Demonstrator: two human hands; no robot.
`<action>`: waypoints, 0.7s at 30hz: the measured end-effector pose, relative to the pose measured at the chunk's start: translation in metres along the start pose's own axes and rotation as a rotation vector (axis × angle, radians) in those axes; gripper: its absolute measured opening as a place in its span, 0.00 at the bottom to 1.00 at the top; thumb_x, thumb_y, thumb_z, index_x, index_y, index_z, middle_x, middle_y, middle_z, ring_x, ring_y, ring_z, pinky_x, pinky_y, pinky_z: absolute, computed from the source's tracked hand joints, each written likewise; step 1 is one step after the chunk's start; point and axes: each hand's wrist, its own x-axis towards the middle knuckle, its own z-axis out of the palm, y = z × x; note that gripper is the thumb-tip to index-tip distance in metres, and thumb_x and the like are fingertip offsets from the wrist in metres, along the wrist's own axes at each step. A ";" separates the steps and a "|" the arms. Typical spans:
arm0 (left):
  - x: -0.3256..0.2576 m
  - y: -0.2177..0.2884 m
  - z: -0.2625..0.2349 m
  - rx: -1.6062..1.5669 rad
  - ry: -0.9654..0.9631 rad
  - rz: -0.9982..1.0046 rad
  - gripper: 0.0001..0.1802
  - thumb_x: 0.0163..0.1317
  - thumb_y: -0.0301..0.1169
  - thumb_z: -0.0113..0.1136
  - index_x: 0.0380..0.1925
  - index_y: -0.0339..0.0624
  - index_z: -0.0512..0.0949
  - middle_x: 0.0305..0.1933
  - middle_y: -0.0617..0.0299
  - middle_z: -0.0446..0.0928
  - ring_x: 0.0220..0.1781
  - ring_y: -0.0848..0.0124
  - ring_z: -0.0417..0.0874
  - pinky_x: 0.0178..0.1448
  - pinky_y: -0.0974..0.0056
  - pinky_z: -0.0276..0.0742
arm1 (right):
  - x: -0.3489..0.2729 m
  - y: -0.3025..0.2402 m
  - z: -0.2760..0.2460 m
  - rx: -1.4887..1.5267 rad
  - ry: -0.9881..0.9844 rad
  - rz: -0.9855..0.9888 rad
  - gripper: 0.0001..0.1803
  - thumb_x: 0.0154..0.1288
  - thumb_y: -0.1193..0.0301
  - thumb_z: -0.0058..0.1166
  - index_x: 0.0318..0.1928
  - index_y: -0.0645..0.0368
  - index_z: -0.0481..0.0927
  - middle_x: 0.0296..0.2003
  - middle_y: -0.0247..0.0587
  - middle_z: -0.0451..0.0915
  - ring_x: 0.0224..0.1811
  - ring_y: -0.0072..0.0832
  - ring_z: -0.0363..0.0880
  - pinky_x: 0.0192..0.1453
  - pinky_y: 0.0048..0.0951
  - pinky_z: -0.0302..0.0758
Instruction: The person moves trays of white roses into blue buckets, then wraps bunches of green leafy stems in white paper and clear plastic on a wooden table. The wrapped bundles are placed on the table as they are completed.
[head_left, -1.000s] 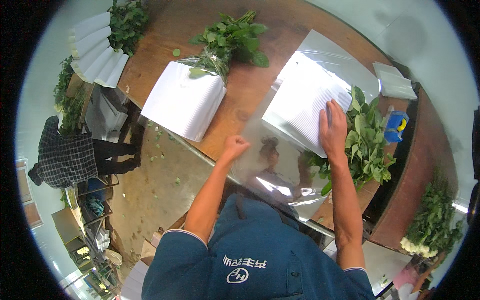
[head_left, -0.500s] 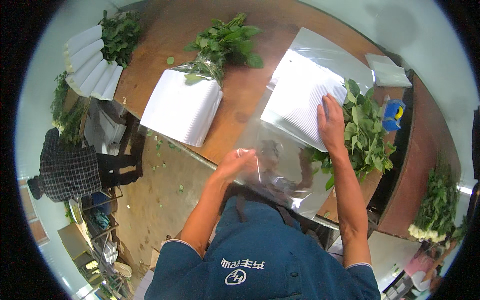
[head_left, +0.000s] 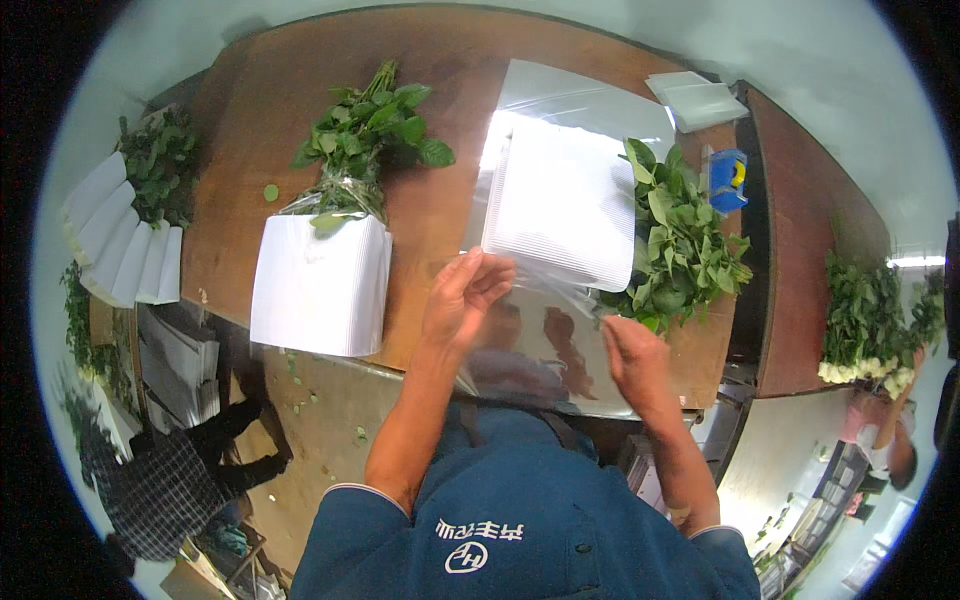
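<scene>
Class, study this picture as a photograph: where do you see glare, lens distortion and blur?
Head view: glare whitens the clear plastic sheet near its top; fisheye distortion bows the wooden table edges, inside a black circular rim; the left hand and right hand look slightly soft.

The right hand (head_left: 635,362) is off the white corrugated sheet (head_left: 562,205), where it lay flat a second ago, and now sits at the near edge of the clear plastic film (head_left: 545,345). The left hand (head_left: 462,297), a loose fist beside the film before, now has its fingers open and pinches the film's left edge, lifted slightly
</scene>
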 end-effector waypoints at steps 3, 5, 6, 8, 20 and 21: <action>0.004 0.010 0.010 0.058 0.005 -0.025 0.14 0.78 0.36 0.55 0.45 0.37 0.83 0.48 0.50 0.87 0.50 0.63 0.88 0.55 0.60 0.86 | 0.009 0.025 -0.025 0.039 0.085 0.073 0.09 0.68 0.71 0.62 0.45 0.63 0.87 0.37 0.50 0.87 0.39 0.47 0.87 0.44 0.39 0.82; 0.006 0.011 0.021 0.092 -0.005 0.015 0.14 0.79 0.36 0.54 0.45 0.37 0.83 0.50 0.49 0.86 0.53 0.63 0.88 0.58 0.59 0.84 | 0.030 0.042 -0.040 0.027 0.080 0.141 0.09 0.68 0.72 0.62 0.43 0.65 0.87 0.35 0.52 0.87 0.36 0.47 0.87 0.41 0.38 0.81; 0.007 0.009 0.028 0.107 -0.008 0.060 0.14 0.79 0.36 0.54 0.46 0.37 0.83 0.51 0.49 0.86 0.54 0.63 0.87 0.60 0.59 0.83 | 0.044 0.051 -0.044 0.036 0.056 0.165 0.09 0.68 0.72 0.62 0.42 0.66 0.87 0.33 0.52 0.87 0.34 0.46 0.86 0.40 0.37 0.80; 0.010 0.001 0.044 0.281 -0.023 0.151 0.14 0.78 0.36 0.55 0.47 0.37 0.83 0.52 0.49 0.86 0.56 0.61 0.86 0.63 0.56 0.81 | 0.072 0.070 -0.042 0.068 0.012 0.208 0.09 0.68 0.72 0.62 0.40 0.67 0.87 0.31 0.54 0.86 0.30 0.44 0.86 0.38 0.36 0.79; 0.030 -0.078 0.068 1.845 -0.138 0.820 0.25 0.66 0.36 0.64 0.60 0.36 0.78 0.72 0.46 0.72 0.76 0.51 0.68 0.82 0.45 0.55 | 0.118 0.133 -0.005 0.405 -0.217 0.414 0.13 0.68 0.69 0.63 0.37 0.71 0.87 0.26 0.39 0.86 0.27 0.22 0.82 0.34 0.28 0.78; 0.032 -0.081 0.066 1.875 -0.128 0.825 0.26 0.66 0.36 0.65 0.61 0.36 0.78 0.73 0.46 0.71 0.76 0.51 0.68 0.82 0.44 0.55 | 0.118 0.134 -0.005 0.422 -0.230 0.428 0.13 0.68 0.69 0.63 0.37 0.71 0.87 0.26 0.39 0.86 0.27 0.22 0.82 0.34 0.28 0.78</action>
